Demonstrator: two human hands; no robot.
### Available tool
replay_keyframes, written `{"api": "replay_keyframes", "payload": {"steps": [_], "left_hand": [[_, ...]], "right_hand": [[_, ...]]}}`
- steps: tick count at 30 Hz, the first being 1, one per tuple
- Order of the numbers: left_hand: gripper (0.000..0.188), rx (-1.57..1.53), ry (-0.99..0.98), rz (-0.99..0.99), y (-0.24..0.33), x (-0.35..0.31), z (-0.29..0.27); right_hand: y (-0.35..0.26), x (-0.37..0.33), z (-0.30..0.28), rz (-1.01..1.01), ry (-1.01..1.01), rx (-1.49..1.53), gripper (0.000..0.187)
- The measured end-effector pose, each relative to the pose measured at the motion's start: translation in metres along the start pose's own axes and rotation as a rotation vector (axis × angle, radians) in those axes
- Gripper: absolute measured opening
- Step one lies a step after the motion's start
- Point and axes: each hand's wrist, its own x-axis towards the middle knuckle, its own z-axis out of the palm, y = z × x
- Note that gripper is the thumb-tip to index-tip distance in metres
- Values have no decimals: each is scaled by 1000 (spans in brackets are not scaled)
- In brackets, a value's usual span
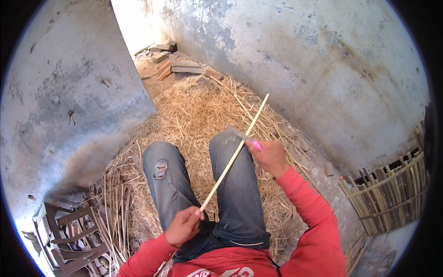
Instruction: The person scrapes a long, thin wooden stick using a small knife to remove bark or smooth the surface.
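A long, pale bamboo strip (224, 171) runs slantwise from my lap up past my right knee. Its lower end is pinched in my left hand (183, 227), thumb on top. My right hand (269, 157) is closed around a knife (237, 132), with a bit of bright pink showing at the fingers. The grey blade crosses the strip near my right knee and seems to touch it; the exact contact is too small to tell. The strip's far end sticks out free over the shavings. Both knees, in worn grey jeans (235, 198), are bent beneath it.
Curly shavings (198, 108) cover the floor around my legs. Long thin strips (115, 217) lie at left, beside a dark slatted frame (76, 235). A woven stick basket (392, 196) stands at right. Bricks (187, 67) lie by the bright opening; stained walls (304, 60) flank me.
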Motion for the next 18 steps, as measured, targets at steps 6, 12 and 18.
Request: {"api": "replay_keyframes", "payload": {"steps": [6,12,18], "left_hand": [[28,22,16,-61,-17,-59,-31],[29,51,62,-36,-17,-48,-28],[27,40,10,44,6,26,7]], "right_hand": [[126,55,1,187,139,-95,68],[154,59,-7,399,254,-53,69],[-1,2,-8,121,-38,283,57]]}}
